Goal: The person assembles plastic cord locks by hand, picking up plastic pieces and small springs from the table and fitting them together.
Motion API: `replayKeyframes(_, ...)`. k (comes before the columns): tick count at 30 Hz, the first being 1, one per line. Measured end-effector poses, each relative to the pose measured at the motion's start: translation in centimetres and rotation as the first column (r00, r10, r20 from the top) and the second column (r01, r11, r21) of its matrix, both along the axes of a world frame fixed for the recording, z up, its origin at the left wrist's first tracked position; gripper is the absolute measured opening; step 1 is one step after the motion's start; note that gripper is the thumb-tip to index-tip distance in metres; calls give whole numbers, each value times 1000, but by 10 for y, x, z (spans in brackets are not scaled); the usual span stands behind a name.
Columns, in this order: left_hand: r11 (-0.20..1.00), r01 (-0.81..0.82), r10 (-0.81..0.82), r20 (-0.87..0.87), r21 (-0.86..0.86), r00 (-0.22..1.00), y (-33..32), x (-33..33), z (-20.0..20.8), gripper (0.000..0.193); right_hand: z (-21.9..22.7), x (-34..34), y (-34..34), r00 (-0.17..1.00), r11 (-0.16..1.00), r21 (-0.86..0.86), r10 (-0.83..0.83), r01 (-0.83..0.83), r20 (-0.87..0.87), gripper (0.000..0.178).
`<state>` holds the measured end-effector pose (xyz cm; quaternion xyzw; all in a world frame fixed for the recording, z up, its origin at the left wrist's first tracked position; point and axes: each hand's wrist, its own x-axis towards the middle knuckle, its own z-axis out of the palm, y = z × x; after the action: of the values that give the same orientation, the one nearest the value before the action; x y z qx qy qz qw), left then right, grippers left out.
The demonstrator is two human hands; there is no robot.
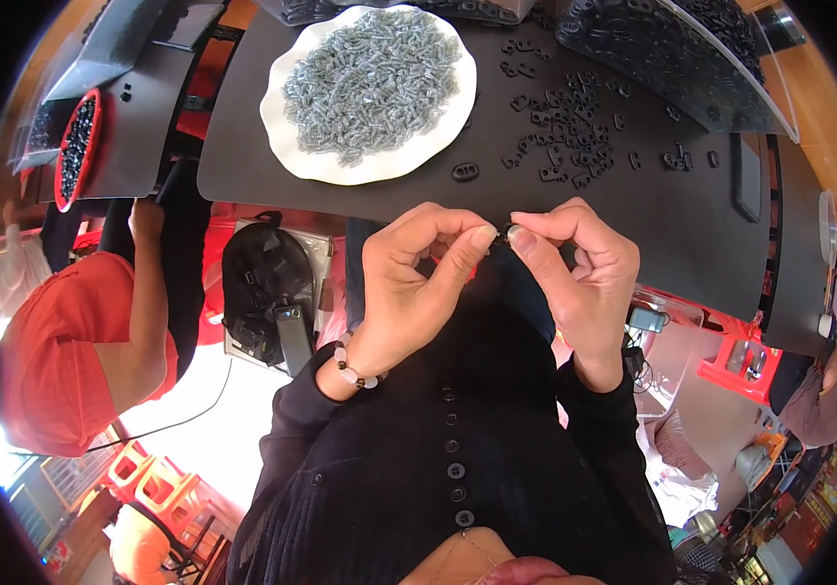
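Both hands meet just off the near edge of the dark table. My left hand is closed in a pinch, thumb against forefinger. Opposite it, my right hand pinches the same way. Between the fingertips is a small black part, mostly covered by them. Beyond my left hand, a white wavy-rimmed plate holds a heap of small silvery springs. A black oval piece with holes lies beside the plate. Many small black plastic parts are scattered farther right.
A clear container of black parts stands at the far right, near a dark phone. At left, a red-rimmed tray of black pieces sits by a person in red. A black backpack rests below the table.
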<state>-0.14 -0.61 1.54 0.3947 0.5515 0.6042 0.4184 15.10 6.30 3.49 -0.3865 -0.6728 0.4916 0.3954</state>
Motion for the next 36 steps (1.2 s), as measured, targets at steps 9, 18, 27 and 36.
replayKeyframes(9,999,17,-15,54,-40,998,0,0,2,9,-3,2,0,998,996,-87,0,-6,-69,8)
replayKeyframes(18,1000,0,0,-9,-16,1000,0,1,-2,7,-2,0,-2,1000,1000,-22,2,-2,-9,7)
replayKeyframes(27,994,-9,40,-287,108,957,2,0,-1,4,-1,1,-4,998,999,-29,30,-28,48,7)
replayKeyframes(36,1000,27,-28,-88,-8,996,-2,1,7,7,-4,3,-5,988,973,-230,-12,-24,-153,6)
